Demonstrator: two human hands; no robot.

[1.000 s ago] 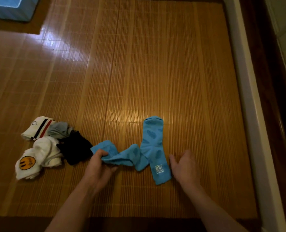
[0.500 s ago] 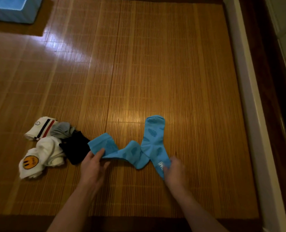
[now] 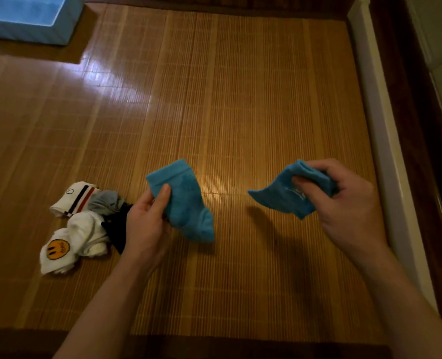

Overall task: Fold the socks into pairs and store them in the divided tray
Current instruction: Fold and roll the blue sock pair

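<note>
Two bright blue knit socks lifted clear of woven bamboo mat [image 3: 240, 112], well apart: one [image 3: 183, 203] pinched near cuff by left hand [image 3: 147, 224], other [image 3: 289, 195] bunched in clenched right hand [image 3: 349, 203]. Remaining loose sock pile [image 3: 85, 224] just beside left hand; blue tray [image 3: 28, 19] far left corner.

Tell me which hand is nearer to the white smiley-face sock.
Left. The left hand, holding one blue sock, sits just right of the sock pile beside the white smiley-face sock. The right hand, gripping the other blue sock, is far across the mat.
</note>
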